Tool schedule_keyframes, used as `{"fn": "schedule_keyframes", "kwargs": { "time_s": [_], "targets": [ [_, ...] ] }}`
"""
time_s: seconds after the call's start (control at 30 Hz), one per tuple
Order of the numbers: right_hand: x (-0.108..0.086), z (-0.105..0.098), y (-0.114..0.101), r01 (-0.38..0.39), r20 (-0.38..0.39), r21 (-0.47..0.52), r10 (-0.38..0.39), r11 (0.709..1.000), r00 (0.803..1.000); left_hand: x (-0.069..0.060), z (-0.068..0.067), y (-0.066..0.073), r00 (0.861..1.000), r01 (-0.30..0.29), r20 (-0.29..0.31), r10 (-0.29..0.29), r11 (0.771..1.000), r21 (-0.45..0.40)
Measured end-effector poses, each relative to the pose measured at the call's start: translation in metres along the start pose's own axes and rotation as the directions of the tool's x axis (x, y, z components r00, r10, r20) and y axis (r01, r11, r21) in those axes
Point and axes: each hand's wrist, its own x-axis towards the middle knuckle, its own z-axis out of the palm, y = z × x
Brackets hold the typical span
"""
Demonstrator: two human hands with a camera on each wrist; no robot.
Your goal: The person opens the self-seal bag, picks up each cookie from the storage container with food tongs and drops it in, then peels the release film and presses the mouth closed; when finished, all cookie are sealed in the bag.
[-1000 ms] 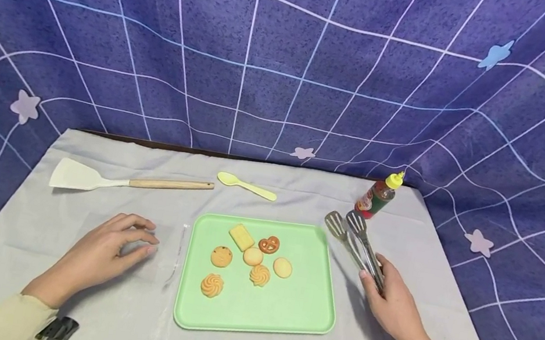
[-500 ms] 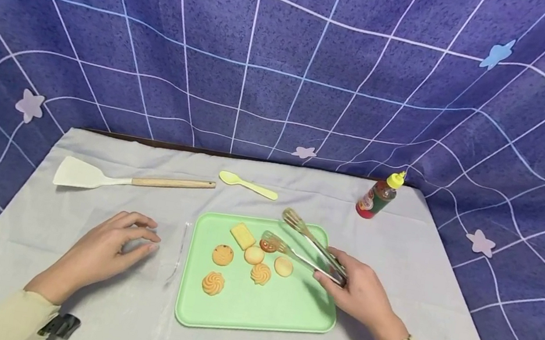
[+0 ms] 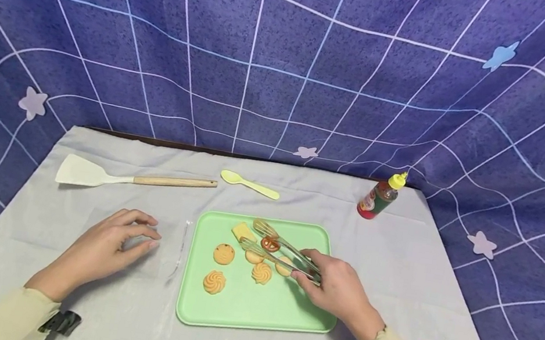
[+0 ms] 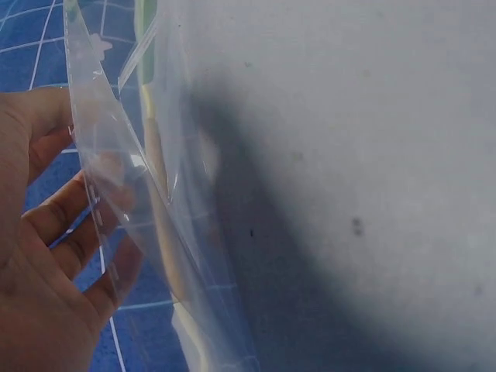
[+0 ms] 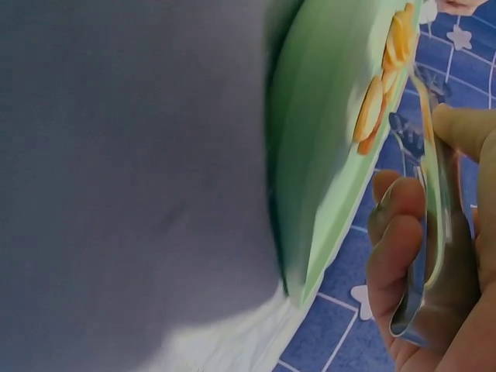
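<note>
With its fingers curled around one pair of metal tongs [image 3: 298, 254], the right hand [image 3: 340, 286] lies over the right side of the green tray [image 3: 277, 312]; the bend sits toward the palm, presumably so that a squeeze draws the arms together. These stand apart above the tray's far half, one pretzel [image 3: 272, 244] visible between them; contact cannot be told. The tray's low rim would keep its load gathered: that pretzel, one rectangular biscuit [image 3: 241, 231], one speckled cookie [image 3: 224, 254], two plain round biscuits [image 3: 253, 257], two swirl cookies [image 3: 214, 282]. Left of the tray, the left hand [image 3: 108, 245], fingers apart and loosely bent, is at one clear bag [image 3: 167, 254]; touch is uncertain. Beyond the tray, probably to leave working room, lie one spatula [image 3: 165, 181] and one spoon [image 3: 254, 186], with one bottle [image 3: 378, 199] upright.
</note>
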Motion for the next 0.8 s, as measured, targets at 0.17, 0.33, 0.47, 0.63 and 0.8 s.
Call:
{"fn": "schedule_keyframes", "kwargs": {
  "time_s": [0.17, 0.33, 0.47, 0.63, 0.8],
  "targets": [
    [0.003, 0.004, -0.007, -0.008, 0.004, -0.012, 0.008, 1.000, 1.000, 0.000, 0.000, -0.001, 1.000, -0.002, -0.004, 0.002, 1.000, -0.007],
    [0.005, 0.006, -0.010, 0.000, 0.008, -0.024, 0.000, 1.000, 1.000, 0.000, 0.000, -0.001, 1.000, -0.011, -0.009, 0.011, 1.000, -0.013],
    [0.007, 0.005, -0.009, 0.023, 0.005, -0.037, -0.023, 0.999, 1.000, 0.000, 0.001, 0.000, 1.000, -0.016, -0.011, 0.015, 1.000, -0.013],
    [0.012, 0.003, -0.007, 0.059, 0.016, -0.031, -0.058, 0.998, 0.998, 0.000, 0.001, 0.000, 1.000, -0.016, -0.012, 0.016, 1.000, -0.017],
    [0.019, 0.001, -0.001, 0.077, 0.059, -0.005, -0.077, 0.997, 0.995, 0.001, 0.001, 0.000, 1.000, -0.012, -0.009, 0.012, 1.000, -0.017]
  ]
}}
